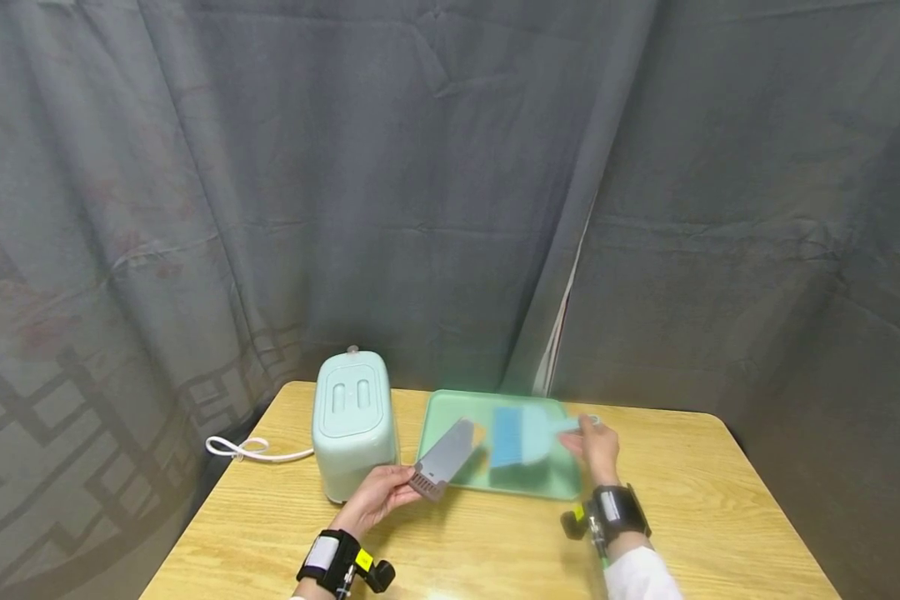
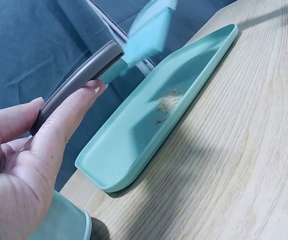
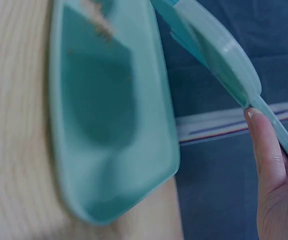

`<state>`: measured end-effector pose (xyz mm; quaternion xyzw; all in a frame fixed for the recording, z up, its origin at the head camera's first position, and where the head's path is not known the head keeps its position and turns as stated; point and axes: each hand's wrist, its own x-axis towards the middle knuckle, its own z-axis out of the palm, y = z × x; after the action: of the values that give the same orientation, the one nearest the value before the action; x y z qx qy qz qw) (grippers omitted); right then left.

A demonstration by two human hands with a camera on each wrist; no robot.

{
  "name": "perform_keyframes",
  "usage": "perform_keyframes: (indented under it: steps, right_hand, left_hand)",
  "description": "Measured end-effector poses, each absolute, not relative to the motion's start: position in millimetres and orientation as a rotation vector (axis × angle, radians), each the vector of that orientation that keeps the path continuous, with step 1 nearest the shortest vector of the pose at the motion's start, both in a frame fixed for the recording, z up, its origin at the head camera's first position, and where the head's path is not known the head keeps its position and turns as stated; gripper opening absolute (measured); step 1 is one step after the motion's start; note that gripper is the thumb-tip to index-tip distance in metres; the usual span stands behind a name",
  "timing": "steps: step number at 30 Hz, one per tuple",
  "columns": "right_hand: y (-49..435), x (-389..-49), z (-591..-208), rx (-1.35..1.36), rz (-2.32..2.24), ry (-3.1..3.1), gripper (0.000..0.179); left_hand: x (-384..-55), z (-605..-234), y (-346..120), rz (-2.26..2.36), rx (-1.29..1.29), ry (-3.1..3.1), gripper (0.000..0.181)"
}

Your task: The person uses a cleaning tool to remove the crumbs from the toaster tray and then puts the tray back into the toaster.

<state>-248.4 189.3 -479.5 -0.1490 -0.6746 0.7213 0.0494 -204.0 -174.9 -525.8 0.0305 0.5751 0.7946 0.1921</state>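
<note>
My left hand (image 1: 378, 497) pinches a flat metal crumb tray (image 1: 450, 454) by its grey-brown slotted end, thumb on one side and fingers on the other. The plate slants up over a mint-green serving tray (image 1: 438, 408). From the right, my right hand (image 1: 598, 446) grips the thin handle of a pale blue brush (image 1: 536, 435) whose wide head carries blue bristles. The brush head is blurred and hangs above the green tray, bristles towards the crumb tray. In the left wrist view, a small heap of light brown crumbs (image 2: 168, 102) lies in the green tray.
A mint-green toaster (image 1: 354, 417) with its lid on stands left of the green tray, close behind my left hand. Its white cord (image 1: 258, 450) loops out on the left. The wooden table (image 1: 495, 550) ends at a grey curtain (image 1: 420, 208).
</note>
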Motion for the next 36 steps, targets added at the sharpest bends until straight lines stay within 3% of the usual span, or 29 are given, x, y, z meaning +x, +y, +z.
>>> perform_keyframes:
  steps: [23, 36]
  right_hand:
    - [110, -244, -455, -0.124, 2.158, -2.233, 0.045]
    - [121, -245, -459, -0.11, 2.15, -2.218, 0.05]
  left_hand:
    - [-204, -526, -167, 2.25, 0.103, 1.582, 0.041]
    - [-204, -526, -168, 2.219, 0.084, 1.614, 0.045]
